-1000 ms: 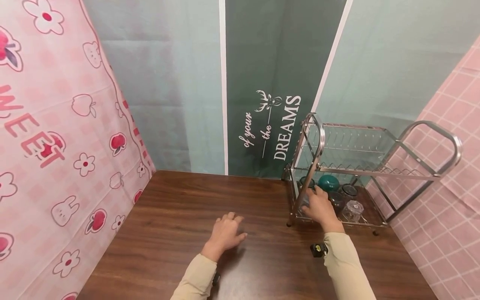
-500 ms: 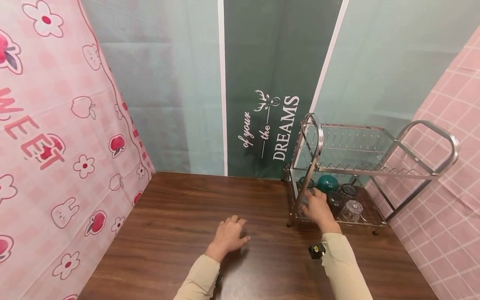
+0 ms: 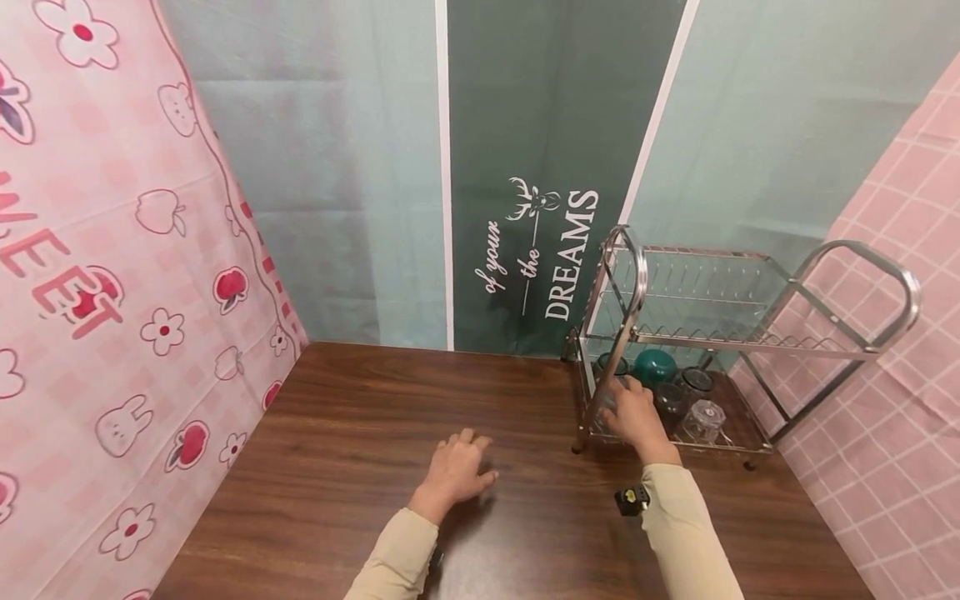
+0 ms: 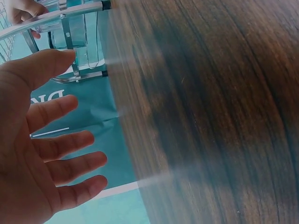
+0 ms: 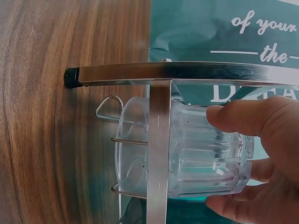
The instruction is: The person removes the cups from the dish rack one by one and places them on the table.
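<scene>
A clear ribbed drinking glass (image 5: 201, 144) stands upside down on the lower tier of a metal dish rack (image 5: 159, 163). The thumb and fingers of my right hand (image 3: 637, 417) curl around this glass near its base, behind the rack's left front post in the head view. My left hand (image 3: 453, 468) hovers just over the wooden table (image 3: 360, 400), its fingers spread and loosely bent, with nothing in it. In the left wrist view the left hand's palm and fingers (image 4: 70, 168) show bare.
Beside the right hand on the rack's lower tier are a teal bowl-like item (image 3: 656, 367), dark glasses (image 3: 670, 402) and another clear glass (image 3: 705, 421). The upper tier (image 3: 697, 287) has wire slots. A green cloth (image 3: 525, 108) hangs behind the table.
The left hand has shifted slightly to the right over the table. My right hand stays at the glass in the rack, almost unmoved.
</scene>
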Demonstrator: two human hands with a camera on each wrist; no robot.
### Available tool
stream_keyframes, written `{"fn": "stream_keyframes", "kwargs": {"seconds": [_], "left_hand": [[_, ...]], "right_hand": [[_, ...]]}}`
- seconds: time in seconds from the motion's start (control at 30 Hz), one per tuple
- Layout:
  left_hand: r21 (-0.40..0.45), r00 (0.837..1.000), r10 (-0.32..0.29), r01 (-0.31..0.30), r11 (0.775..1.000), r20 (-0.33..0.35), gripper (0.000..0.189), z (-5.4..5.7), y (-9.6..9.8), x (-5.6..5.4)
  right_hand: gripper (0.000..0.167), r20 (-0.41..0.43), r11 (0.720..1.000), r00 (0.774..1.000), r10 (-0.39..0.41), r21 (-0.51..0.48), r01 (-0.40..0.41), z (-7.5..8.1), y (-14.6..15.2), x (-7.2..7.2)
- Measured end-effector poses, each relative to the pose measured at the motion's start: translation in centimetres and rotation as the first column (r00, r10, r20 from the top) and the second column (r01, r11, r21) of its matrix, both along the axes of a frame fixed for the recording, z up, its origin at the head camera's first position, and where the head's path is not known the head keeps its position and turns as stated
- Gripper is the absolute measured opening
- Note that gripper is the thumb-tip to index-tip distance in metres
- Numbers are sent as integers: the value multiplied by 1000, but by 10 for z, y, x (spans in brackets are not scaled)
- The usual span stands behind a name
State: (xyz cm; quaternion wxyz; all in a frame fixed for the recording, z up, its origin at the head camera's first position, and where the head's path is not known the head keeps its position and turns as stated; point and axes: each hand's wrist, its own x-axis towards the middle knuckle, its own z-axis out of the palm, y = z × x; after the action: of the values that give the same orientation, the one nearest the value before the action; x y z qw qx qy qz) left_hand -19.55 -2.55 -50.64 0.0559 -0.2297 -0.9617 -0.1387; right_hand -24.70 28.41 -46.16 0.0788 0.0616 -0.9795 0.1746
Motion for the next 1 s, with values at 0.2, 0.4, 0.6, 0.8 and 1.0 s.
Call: {"fn": "stream_keyframes", "kwargs": {"seconds": [0.2,0.4,0.6,0.8,1.0], "left_hand": [[-1,999,-11,11,1000,-32,50,6,0,1],[-4,995,-26,26,1000,-94,51,30,0,-6],[14,995,-11,12,1000,-102,52,51,0,-16],[19,997,-7,9,1000,-79,52,49,0,-18],[46,996,-28,31,998,-79,52,43,3,-11]], "right_hand": [[52,16,1000,1000,11,-21,-11,3,2,3],[48,-70,999,997,24,-21,-25,16,4,6],[45,-154,999,988,30,-19,-33,34,-1,5],[44,-131,1000,991,12,-9,-14,34,-3,6],[47,-114,997,992,-51,-59,45,37,-5,14]]}}
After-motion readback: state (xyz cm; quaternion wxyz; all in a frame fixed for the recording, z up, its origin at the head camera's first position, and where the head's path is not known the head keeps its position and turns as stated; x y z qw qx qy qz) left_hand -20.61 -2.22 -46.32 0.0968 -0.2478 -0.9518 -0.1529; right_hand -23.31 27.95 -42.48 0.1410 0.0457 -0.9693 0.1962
